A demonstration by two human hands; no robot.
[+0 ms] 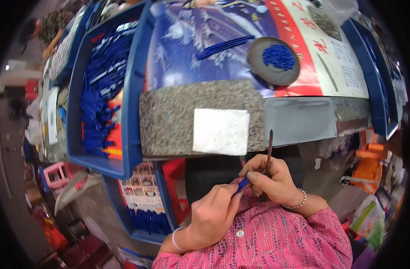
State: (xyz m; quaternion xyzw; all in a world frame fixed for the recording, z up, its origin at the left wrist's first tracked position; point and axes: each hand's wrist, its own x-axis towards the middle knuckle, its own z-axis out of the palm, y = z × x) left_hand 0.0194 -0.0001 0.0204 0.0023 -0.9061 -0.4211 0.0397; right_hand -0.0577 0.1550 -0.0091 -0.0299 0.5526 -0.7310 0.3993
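My left hand (211, 216) is closed around a slim blue piece (242, 184), held at an angle above my lap. At the piece's upper end, my right hand (274, 180) pinches with thumb and fingertips. The same hand keeps a thin brown pointed tool (270, 150) upright between its fingers, tip up. Just beyond the hands, a white square sheet (220, 131) lies on a speckled stone slab (167, 117). Farther back, a round dark dish (286, 78) holds a heap of small blue bits (278, 57). A few long blue pieces (225, 46) rest left of it.
At the left stands a blue tray (134, 103) full of blue pieces (104, 67). A lower blue tray (170, 210) holds more. Another blue tray (379, 85) stands at the far right. A grey plate (299, 120) adjoins the slab. A printed poster (178, 67) covers the table.
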